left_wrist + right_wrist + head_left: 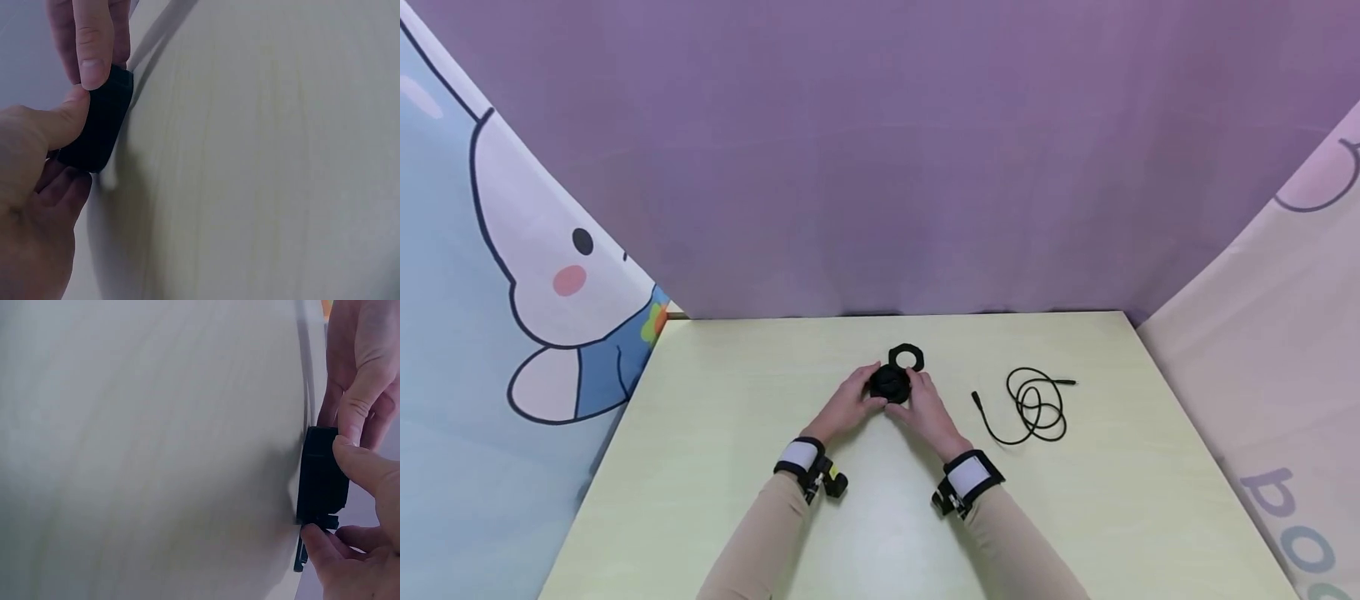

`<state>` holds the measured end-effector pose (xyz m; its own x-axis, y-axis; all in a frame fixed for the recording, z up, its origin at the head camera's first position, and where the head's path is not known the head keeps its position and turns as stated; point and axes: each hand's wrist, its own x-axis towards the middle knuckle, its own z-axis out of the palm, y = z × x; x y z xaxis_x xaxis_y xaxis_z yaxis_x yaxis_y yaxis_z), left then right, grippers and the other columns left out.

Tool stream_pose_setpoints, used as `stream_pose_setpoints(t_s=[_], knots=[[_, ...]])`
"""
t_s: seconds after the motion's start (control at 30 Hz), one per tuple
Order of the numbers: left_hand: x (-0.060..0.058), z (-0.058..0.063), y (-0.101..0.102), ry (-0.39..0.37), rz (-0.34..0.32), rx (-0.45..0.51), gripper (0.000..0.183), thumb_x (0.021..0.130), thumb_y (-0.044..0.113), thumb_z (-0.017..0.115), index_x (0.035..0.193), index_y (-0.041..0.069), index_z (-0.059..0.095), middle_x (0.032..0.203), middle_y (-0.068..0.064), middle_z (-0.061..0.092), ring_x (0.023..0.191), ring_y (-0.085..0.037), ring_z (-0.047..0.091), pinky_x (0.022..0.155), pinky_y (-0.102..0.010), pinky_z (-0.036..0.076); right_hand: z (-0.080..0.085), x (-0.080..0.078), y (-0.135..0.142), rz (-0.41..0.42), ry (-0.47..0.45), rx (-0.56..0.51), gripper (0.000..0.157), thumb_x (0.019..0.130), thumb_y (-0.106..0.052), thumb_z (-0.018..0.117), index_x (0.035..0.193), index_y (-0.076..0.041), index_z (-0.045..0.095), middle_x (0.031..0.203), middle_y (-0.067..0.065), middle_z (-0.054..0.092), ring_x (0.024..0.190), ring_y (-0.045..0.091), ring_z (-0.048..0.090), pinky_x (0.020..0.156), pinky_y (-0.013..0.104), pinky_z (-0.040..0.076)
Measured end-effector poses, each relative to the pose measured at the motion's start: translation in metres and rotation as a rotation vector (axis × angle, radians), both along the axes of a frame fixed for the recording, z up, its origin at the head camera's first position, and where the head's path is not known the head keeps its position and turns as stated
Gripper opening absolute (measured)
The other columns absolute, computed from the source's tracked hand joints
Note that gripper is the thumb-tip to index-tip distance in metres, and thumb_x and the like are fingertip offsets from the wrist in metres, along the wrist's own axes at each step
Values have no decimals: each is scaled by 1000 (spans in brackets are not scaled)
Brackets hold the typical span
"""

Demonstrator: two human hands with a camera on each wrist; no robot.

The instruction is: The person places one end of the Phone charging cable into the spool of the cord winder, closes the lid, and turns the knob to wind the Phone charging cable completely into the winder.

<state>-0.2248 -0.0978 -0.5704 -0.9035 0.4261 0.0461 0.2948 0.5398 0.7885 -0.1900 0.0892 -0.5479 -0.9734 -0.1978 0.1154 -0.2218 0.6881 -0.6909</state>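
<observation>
A small black case with faceted sides (pixel 891 383) is between both hands near the table's far middle. My left hand (pixel 850 404) grips its left side, thumb on the near face and fingers beneath or behind, as the left wrist view shows. On the opposite side, my right hand (pixel 928 408) pinches the case (pixel 322 475) between thumb and fingers. A flat black ring (pixel 920 358) with a large round hole extends from the case's far side. Its edge shows below the case in the right wrist view, close to the right fingertips (pixel 319 547).
A thin black cable (pixel 1037 407) lies in loose loops on the table to the right, a plug at each end. The pale wooden table (pixel 737 367) ends at a purple curtain (pixel 880 167); printed cloths hang on the left and right.
</observation>
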Motion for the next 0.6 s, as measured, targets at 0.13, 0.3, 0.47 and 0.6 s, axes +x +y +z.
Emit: stream_pose_setpoints(t_s=[0.13,0.3,0.47,0.6], knots=[[1,-1,1,7,25,-2,71,97,15,72,156,-3,38,156,-23,45,146,-37,41,122,-49,32,-2,-1,-1,-13,-19,-8,78,91,-17,81,147,18,40,133,33,52,128,41,53,112,50,45],[3,-1,4,24,61,8,71,95,18,75,154,-3,42,152,-23,49,143,-38,46,120,-50,36,-2,-2,0,-23,-44,-5,76,91,-15,81,147,17,40,135,33,52,129,42,52,112,51,45],[8,0,5,35,117,39,71,92,20,79,151,-2,46,148,-22,53,137,-37,52,117,-50,40,1,-1,2,-1,-57,-13,73,92,-13,79,147,17,41,136,32,51,130,41,52,113,50,44],[13,5,7,50,129,70,72,89,18,81,149,-4,47,145,-22,55,129,-37,59,112,-47,46,8,2,6,37,-19,1,72,91,-10,80,145,18,42,134,32,52,128,41,53,111,51,46]])
